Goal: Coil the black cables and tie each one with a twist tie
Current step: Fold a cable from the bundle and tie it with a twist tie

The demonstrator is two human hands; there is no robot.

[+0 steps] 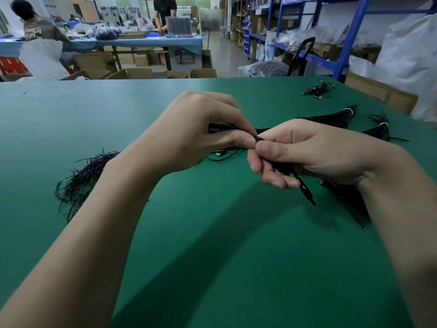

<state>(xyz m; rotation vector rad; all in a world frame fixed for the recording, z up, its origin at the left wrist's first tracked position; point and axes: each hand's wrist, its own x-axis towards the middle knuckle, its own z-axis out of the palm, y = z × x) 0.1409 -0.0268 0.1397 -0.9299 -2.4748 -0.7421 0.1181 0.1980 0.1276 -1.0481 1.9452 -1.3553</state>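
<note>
- Head view: a black cable (306,191) is held above the middle of the green counter (212,268) by both hands, which are brought together until the thumbs almost touch.
- The left hand (201,136) is clamped on the cable: it is pinched between the thumb and the curled fingers, and several black strands are seen bunched inside the grip.
- The right hand (295,155) is likewise closed on the cable, with the thumb pressed against the forefinger and the other fingers curled round it.
- One plug end of the cable is seen jutting down and to the right from under the right fingers, clear of the counter.
- A loop of cable (227,157) with a plug is laid on the counter just beneath the hands; whether it belongs to the held cable cannot be told.
- A loose pile of twist ties (80,181) is spread on the counter to the left, beside the left forearm.
- Two bundles (335,118) of thin black strands, each bound with a white band, are laid at the right, well apart from that pile.
- A dark heap of cables (343,189) is partly hidden under the right wrist.
- A small cluster of finished cables (319,89) is seen near the far right edge.
- Blue shelving (350,31) and cardboard boxes (139,73) are seen beyond the counter.
</note>
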